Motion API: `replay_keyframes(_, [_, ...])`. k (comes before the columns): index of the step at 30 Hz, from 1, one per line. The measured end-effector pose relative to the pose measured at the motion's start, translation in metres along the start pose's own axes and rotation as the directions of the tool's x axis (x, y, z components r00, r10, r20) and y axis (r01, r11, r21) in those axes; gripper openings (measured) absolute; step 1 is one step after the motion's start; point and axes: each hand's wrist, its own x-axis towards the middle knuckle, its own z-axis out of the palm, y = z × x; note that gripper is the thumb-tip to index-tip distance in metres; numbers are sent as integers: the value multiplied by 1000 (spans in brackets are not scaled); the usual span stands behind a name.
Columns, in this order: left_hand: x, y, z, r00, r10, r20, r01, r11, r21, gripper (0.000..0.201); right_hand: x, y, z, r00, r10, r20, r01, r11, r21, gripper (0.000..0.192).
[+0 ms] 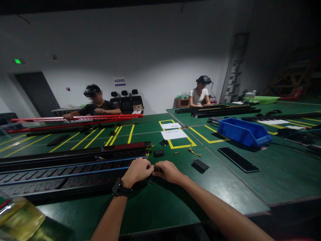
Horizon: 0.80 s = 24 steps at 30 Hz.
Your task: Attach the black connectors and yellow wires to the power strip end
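Closely paired, left hand [138, 170] and right hand [167, 170], with fingers bent inward and fingertips almost meeting. Apparently pinching something small and dark; cannot tell what, nor how firmly, with knuckles in the way. Just left of the left hand, and stretching well off to that side, long black strips [86, 182] with red dots and blue edging, ends close by the left fingers; cannot tell whether touching.

Just beyond the fingertips, a small black box [158, 153] and, by the strip ends, thin yellow wires [147, 154]. Right of the right hand, a black block [200, 165]; farther out, a loose yellow wire [195, 152]; well to the right, a phone [238, 159] and a blue bin [232, 136].

For the strips: probably stiff, fairly heavy at such length, likely smooth enough to slide on the green tabletop [180, 207]. Best taken by the side edges, one hand near the end, the other well along. For the wires: probably light, pliable and easily strained, so better not tugged.
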Motion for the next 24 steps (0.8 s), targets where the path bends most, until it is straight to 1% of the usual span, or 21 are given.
replay_keyframes(11, [0, 0, 1, 1000, -12, 8, 11, 1000, 12, 41, 0, 2, 2, 1000, -7, 3, 7, 1000, 4, 21])
replay_keyframes(16, [1, -1, 2, 1000, -4, -2, 4, 1000, 16, 42, 0, 2, 2, 1000, -7, -7, 7, 1000, 0, 18])
replay_keyframes(24, [0, -1, 1, 1000, -7, 7, 7, 1000, 5, 43, 0, 2, 1, 1000, -1, 11, 1, 1000, -12, 21])
